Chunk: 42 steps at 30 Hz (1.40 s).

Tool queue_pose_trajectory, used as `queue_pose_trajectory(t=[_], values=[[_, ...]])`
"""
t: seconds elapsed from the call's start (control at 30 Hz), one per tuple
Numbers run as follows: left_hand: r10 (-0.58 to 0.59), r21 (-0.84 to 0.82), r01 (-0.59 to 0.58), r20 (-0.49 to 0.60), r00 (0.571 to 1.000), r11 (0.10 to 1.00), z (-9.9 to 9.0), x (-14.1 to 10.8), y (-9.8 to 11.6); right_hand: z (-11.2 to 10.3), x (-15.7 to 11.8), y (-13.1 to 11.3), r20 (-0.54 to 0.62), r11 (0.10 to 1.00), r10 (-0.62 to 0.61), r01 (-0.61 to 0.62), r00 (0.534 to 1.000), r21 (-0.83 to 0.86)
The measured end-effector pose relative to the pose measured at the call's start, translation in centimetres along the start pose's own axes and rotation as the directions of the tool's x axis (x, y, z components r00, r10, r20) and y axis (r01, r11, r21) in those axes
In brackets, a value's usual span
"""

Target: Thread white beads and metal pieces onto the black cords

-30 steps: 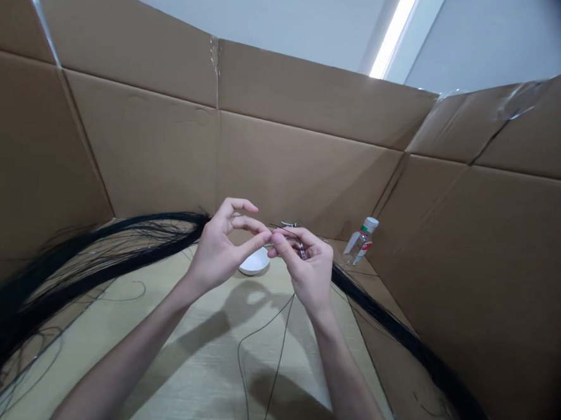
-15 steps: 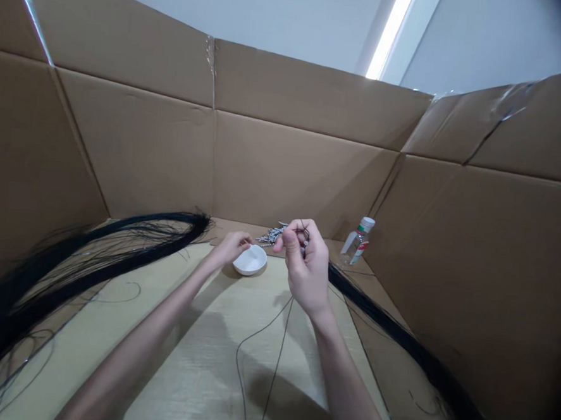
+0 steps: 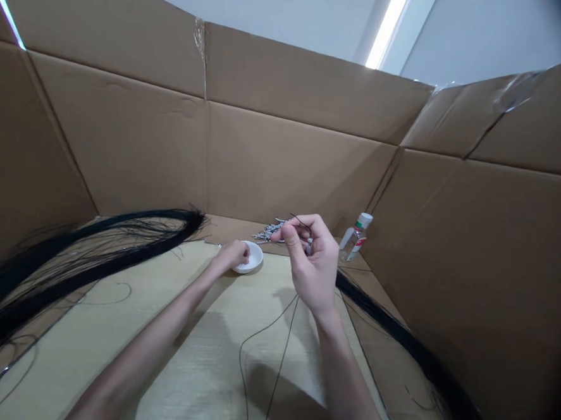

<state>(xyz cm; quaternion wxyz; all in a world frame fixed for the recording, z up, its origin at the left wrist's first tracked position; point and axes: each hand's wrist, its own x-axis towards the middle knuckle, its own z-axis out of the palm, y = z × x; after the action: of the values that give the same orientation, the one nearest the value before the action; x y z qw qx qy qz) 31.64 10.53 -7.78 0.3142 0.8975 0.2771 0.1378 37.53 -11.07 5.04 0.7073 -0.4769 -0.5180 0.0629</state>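
My left hand [image 3: 234, 254] reaches into a small white bowl [image 3: 255, 259], its fingers curled down inside; whatever lies under the fingertips is hidden. Raised to the right of the bowl, my right hand [image 3: 313, 263] pinches a thin dark cord [image 3: 280, 368] between thumb and forefinger. One short end of the cord sticks up past the fingertips, and two long strands hang down toward me. Small pale beads seem to sit within the curl of the right fingers, too small to make out well.
Behind the right hand lies a pile of black-and-white beaded strands [image 3: 269, 231]. A clear bottle [image 3: 353, 238] with a white cap stands in the back right corner. Bundles of black cord lie at left [image 3: 130, 251] and right [image 3: 392, 324]. Cardboard walls [image 3: 293, 160] enclose the pale work surface [image 3: 195, 363].
My left hand has moved from the bowl's rim down into it. The right hand keeps its pinch on the cord and sits slightly further right; the whole view has shifted a little.
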Motion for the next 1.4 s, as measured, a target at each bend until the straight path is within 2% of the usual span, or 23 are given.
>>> queue_pose_trajectory(t=[0.2, 0.27, 0.37, 0.53, 0.63, 0.7, 0.9, 1.07, 1.4], values=[[-0.022, -0.186, 0.024, 0.014, 1.000, 0.982, -1.3, -0.4, 0.5, -0.3, 0.2, 0.1, -0.081, 0.997, -0.057, 0.052, 0.995, -0.059], [0.008, -0.266, -0.008, 0.001, 1.000, 0.964, -2.3, -0.7, 1.3, -0.4, 0.2, 0.0, -0.114, 0.992, -0.092, 0.081, 0.989, -0.100], [0.093, -0.426, -0.107, -0.056, 0.994, 0.899, -4.2, -1.7, 3.8, -0.3, 0.0, -0.3, -0.149, 0.982, -0.142, 0.120, 0.979, -0.146], [0.179, -0.658, -0.263, -0.193, 0.965, 0.706, -6.8, -6.2, 9.2, 0.1, -0.7, -1.2, -0.198, 0.963, -0.237, 0.203, 0.951, -0.178], [0.231, -0.797, -0.351, -0.269, 0.935, 0.492, -7.4, -9.2, 11.3, 0.4, -1.2, -1.8, -0.231, 0.946, -0.295, 0.250, 0.927, -0.205], [0.246, -0.831, -0.394, -0.318, 0.915, 0.392, -7.5, -10.5, 12.0, 0.6, -1.4, -2.1, -0.253, 0.935, -0.331, 0.280, 0.909, -0.218], [0.259, -0.850, -0.398, -0.322, 0.911, 0.344, -7.4, -11.8, 12.3, 1.3, -2.0, -2.5, -0.313, 0.907, -0.410, 0.345, 0.857, -0.243], [0.263, -0.862, -0.409, -0.338, 0.904, 0.299, -7.2, -12.0, 12.3, 1.5, -2.2, -2.3, -0.297, 0.905, -0.413, 0.351, 0.861, -0.241], [0.327, -0.836, -0.486, -0.398, 0.857, 0.254, -6.8, -12.7, 12.2, 1.6, -2.2, -2.5, -0.295, 0.877, -0.474, 0.416, 0.829, -0.240]])
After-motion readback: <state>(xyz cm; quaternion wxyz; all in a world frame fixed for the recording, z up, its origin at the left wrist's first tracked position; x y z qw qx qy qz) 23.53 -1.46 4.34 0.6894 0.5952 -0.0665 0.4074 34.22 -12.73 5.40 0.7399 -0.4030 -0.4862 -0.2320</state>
